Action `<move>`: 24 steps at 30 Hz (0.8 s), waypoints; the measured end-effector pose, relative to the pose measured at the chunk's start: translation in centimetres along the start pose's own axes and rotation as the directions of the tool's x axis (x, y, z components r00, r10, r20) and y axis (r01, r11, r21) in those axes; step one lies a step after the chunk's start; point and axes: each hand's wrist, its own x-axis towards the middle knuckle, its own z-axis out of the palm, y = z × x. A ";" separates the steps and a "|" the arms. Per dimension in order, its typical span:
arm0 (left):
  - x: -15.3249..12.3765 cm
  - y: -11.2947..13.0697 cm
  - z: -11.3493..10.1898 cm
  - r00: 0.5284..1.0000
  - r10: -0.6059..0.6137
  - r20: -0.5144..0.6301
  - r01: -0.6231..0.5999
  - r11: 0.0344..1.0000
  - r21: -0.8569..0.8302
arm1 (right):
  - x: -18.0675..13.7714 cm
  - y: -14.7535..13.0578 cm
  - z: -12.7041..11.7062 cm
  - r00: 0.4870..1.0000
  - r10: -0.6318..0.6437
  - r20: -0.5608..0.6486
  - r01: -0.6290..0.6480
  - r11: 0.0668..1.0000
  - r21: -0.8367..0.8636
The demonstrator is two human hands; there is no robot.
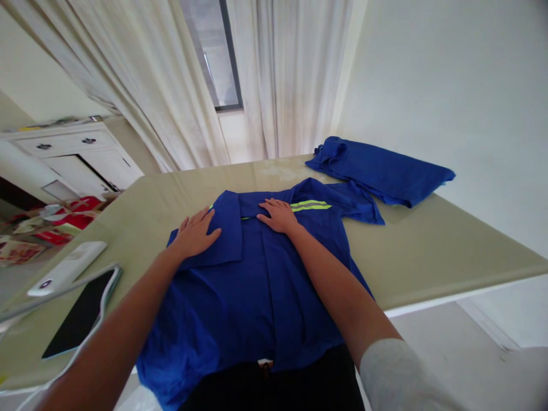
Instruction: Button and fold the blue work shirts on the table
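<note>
1. Blue garment [222, 308] is spread over the middle of the worktop [411, 251], down to its near edge; light, soft, limp handling is to be expected, with hold best taken at the flap's [229, 242] edges.
2. Folded blue cloth [381, 168] is set far right.
3. Left hand [194, 234] is laid flat on the left flap, nothing gripped.
4. Right hand [277, 216] is rested, fingers spread, beside the reflective stripe [314, 205], nothing gripped.

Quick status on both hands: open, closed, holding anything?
Left hand: open, laid on the folded-over flap of the blue garment.
Right hand: open, fingers spread on the garment beside the yellow-green stripe.
</note>
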 end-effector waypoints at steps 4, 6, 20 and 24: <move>3.1 6.6 1.2 0.983 -0.126 -0.134 0.108 0.984 -0.140 | -0.3 0.1 0.0 1.000 -0.001 -0.009 0.001 1.000 0.011; 3.8 8.0 2.5 0.988 -0.104 -0.114 0.086 0.985 -0.150 | -0.4 0.1 -0.2 0.999 0.027 -0.034 -0.027 1.000 0.014; 3.4 7.7 4.5 0.990 -0.032 -0.141 0.013 0.992 -0.128 | -0.2 11.2 -8.0 0.803 0.456 -0.385 -0.528 0.844 -0.101; 3.4 7.9 4.6 0.987 -0.042 -0.156 0.018 0.988 -0.154 | 2.4 14.1 -10.5 0.895 0.436 -0.091 -0.444 0.855 -0.269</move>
